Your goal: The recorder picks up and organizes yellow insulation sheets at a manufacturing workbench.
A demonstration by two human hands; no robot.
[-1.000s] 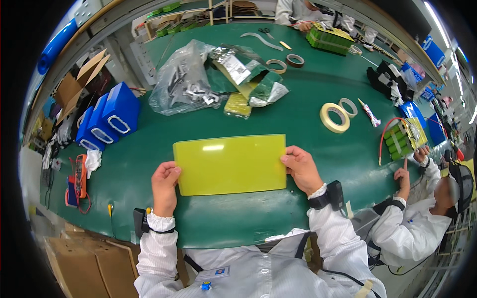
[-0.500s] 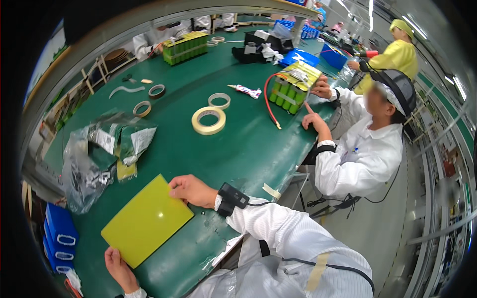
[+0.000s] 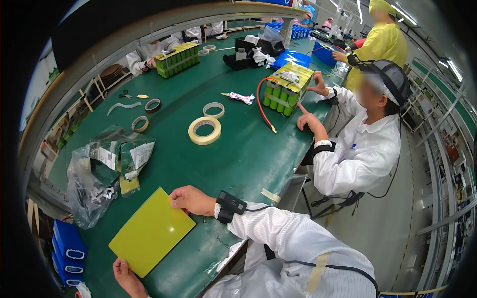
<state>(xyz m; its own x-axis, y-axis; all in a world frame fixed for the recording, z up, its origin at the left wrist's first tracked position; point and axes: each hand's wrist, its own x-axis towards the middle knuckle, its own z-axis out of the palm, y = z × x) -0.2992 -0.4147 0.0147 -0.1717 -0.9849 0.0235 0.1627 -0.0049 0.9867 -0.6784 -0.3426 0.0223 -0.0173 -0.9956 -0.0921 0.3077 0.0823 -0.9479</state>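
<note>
A flat, rectangular yellow-green sheet (image 3: 151, 233) is held over the near part of the green table (image 3: 238, 169). My right hand (image 3: 194, 200) pinches its upper right edge between thumb and fingers. At the lower left corner, my left hand (image 3: 128, 278) has its thumb on the sheet, the other fingers partly hidden. A clear plastic bag (image 3: 89, 184) with small metal pieces lies beyond the sheet on the left, next to a labelled bag (image 3: 136, 155). Farther off are a wide cream tape roll (image 3: 204, 131) and a narrower roll (image 3: 213, 110).
To the right, a co-worker (image 3: 355, 149) touches a green battery pack (image 3: 286, 92) with a red cable. Another pack (image 3: 177, 60) stands at the far side. A glue tube (image 3: 238, 98), scissors (image 3: 125, 94) and brown tape (image 3: 153, 105) lie between. Blue bins (image 3: 68, 251) stand lower left.
The view has tilted slightly, so the table's things sit lower in the picture. Both hands keep hold of the sheet, which stays at about the same place over the table.
</note>
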